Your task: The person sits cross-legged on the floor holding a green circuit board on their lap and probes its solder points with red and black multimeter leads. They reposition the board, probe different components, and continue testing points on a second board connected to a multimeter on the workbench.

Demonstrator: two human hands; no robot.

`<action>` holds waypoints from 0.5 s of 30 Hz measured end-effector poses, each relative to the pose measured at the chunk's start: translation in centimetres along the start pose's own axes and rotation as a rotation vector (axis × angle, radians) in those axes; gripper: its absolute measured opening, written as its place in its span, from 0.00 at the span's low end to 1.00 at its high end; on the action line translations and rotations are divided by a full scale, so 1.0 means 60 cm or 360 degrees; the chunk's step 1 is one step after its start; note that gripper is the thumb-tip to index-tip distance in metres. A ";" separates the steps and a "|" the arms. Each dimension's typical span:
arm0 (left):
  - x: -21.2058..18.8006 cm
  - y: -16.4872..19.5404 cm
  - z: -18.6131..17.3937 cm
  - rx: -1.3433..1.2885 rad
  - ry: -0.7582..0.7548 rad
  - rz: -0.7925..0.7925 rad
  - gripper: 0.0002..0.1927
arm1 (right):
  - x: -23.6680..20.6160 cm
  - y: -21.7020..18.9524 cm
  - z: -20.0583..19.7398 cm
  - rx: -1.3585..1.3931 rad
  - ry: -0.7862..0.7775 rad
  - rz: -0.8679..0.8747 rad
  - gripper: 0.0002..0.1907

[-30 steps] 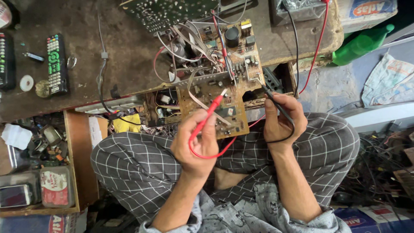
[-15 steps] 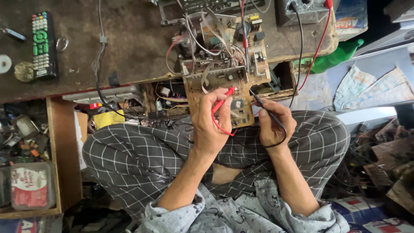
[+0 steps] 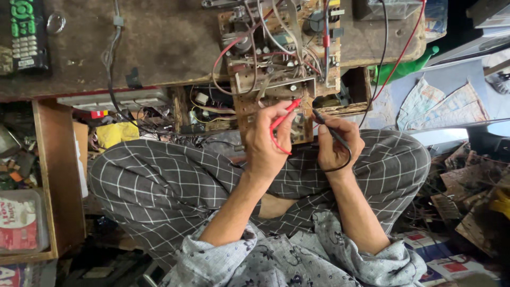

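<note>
I sit cross-legged in grey checked trousers before a low workbench. A brown circuit board (image 3: 281,58) crowded with parts and wires leans over the bench's edge toward my lap. My left hand (image 3: 268,141) pinches a red test probe (image 3: 284,112), its tip pressed on the board's lower part. My right hand (image 3: 337,143) grips a black test probe (image 3: 326,123), its tip touching the board just right of the red one. A red lead and a black lead (image 3: 383,58) run up from the probes across the bench.
A black remote control (image 3: 24,34) lies on the brown workbench (image 3: 159,48) at far left. An open wooden drawer (image 3: 53,175) with clutter sits left of my knee. A green bottle (image 3: 404,68) and cloth lie right; scrap boards litter the floor at right.
The view has shifted so the board and hands sit higher and more central. Both hands keep their probes on the board, with the tips moved slightly along its lower part.
</note>
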State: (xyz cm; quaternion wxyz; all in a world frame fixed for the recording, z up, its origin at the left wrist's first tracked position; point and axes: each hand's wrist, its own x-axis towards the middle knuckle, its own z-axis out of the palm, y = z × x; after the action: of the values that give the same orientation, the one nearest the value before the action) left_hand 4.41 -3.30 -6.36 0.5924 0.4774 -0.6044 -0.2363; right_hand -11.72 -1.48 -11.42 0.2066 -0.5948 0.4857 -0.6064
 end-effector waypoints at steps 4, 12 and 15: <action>0.003 0.003 0.004 0.0054 0.0036 0.0078 0.11 | -0.003 0.008 0.005 0.0018 0.0010 0.0045 0.06; 0.007 0.001 -0.005 0.0083 -0.0006 0.0132 0.11 | -0.006 0.011 0.013 -0.0079 -0.0015 -0.0026 0.07; 0.006 -0.002 -0.010 0.0121 -0.0018 0.0185 0.11 | -0.007 0.005 0.016 -0.0166 -0.0032 -0.0094 0.07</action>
State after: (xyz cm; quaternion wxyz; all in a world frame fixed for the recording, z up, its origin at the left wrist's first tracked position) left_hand 5.09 -3.50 -6.15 0.5831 0.4624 -0.6430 -0.1811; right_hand -10.82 -1.59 -12.05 0.1622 -0.6249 0.4967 -0.5801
